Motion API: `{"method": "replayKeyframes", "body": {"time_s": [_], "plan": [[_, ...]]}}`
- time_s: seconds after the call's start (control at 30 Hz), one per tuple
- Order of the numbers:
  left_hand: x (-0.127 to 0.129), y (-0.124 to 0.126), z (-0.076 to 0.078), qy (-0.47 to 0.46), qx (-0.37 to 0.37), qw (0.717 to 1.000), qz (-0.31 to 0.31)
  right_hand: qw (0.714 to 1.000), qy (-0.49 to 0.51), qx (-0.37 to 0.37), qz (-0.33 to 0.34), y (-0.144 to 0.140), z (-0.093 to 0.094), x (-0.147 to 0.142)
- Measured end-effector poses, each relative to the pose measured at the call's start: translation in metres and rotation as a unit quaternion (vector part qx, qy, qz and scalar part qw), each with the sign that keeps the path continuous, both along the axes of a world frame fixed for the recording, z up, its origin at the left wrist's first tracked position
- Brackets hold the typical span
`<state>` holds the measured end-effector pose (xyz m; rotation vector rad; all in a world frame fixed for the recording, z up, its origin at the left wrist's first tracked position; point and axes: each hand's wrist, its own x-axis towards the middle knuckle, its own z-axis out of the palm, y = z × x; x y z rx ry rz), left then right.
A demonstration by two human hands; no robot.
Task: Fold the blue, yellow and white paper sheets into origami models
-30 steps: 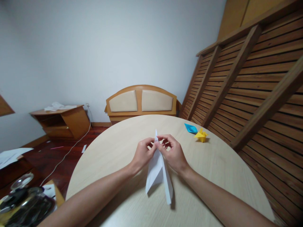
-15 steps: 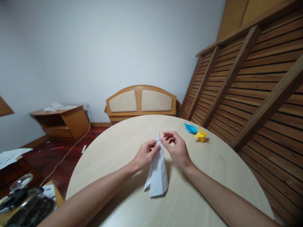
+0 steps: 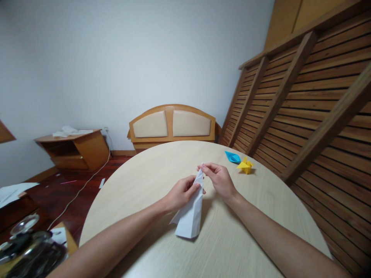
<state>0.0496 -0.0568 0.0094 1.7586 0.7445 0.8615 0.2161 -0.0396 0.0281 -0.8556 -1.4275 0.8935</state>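
A folded sheet of white paper (image 3: 189, 216), narrow at its far tip and wide at the near end, is held slanting above the table. My left hand (image 3: 183, 192) grips it below the tip, thumb on top and fingers behind. With thumb and fingertips, my right hand (image 3: 218, 178) pinches the pointed tip. Part of the tip is hidden by those fingers. Beyond the right hand lie a blue folded-paper piece (image 3: 232, 157) and a yellow origami figure (image 3: 245, 166).
The round wooden table (image 3: 121, 193) fills the foreground. A slatted wooden panel (image 3: 304, 96) leans along its right side. Behind stands a padded headboard (image 3: 174, 123); a low cabinet (image 3: 75, 148) is at the left. A glass-lidded pot (image 3: 31, 247) sits at lower left.
My right hand has closed its fingers on the paper's tip. The tip has swung to the right and the wide end a little to the left.
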Motion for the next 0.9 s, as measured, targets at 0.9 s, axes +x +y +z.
{"method": "replayKeyframes", "body": {"time_s": [0.9], "plan": [[-0.009,0.013,-0.012,0.250,0.203,0.934,0.158,0.983,0.135,0.019,-0.126,0.025,-0.006,0.024]]}}
